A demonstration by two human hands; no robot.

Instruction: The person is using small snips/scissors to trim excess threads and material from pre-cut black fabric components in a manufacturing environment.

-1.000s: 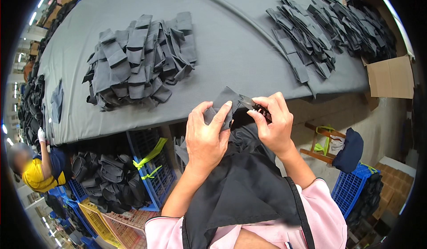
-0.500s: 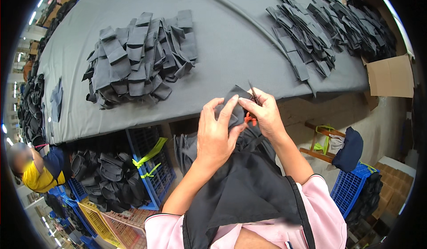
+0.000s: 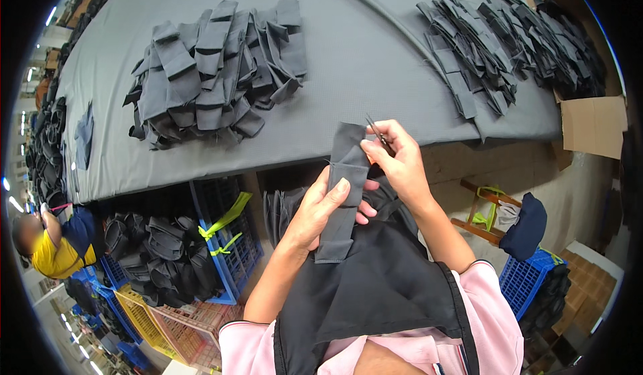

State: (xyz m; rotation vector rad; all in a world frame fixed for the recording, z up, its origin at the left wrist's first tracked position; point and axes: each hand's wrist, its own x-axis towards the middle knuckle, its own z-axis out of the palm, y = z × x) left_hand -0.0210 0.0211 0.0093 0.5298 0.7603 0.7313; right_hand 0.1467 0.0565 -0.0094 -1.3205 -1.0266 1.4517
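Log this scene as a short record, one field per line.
Left hand: the left hand holds a grey fabric strip, thumb on top
Right hand: the right hand holds scissors, fingertips at the strip's upper right edge
Scissors: blades pointing up and left; handle mostly hidden
Table: grey-covered table
On table, left: pile of grey strips
On table, right: more strips, beside a cardboard box
Background, far left: person in yellow top
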